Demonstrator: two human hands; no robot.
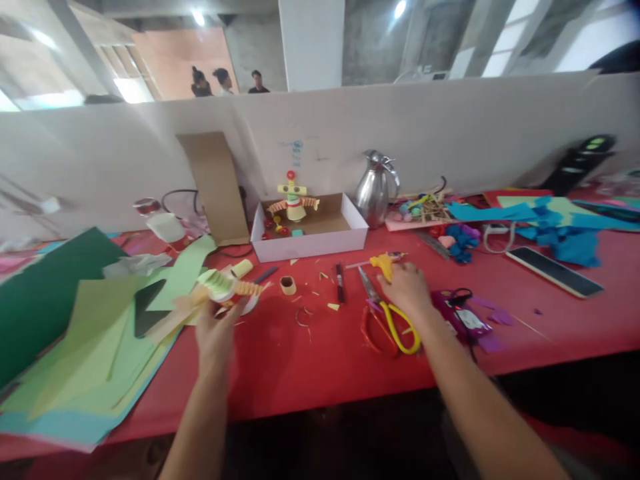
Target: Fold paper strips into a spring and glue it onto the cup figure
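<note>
My left hand [219, 327] is closed around a small paper figure [220, 285] with a green rolled body, a white part and a folded orange-and-cream paper arm sticking out to the right. My right hand [409, 288] has its fingers on a yellow glue gun [383, 265] whose nozzle lies to the right. Under and beside that hand rest scissors [400, 327] with one red and one yellow handle, blades pointing away. A short paper ring [288, 285] stands between the hands, and a dark pen [340, 283] lies to its right.
A shallow white box [310, 249] holds a similar paper figure [295, 208]. Behind it stand a metal jug [374, 190] and a cardboard strip [217, 190]. Green paper sheets [85, 333] cover the left; a purple device [463, 313] with a cable and a phone [555, 272] lie right.
</note>
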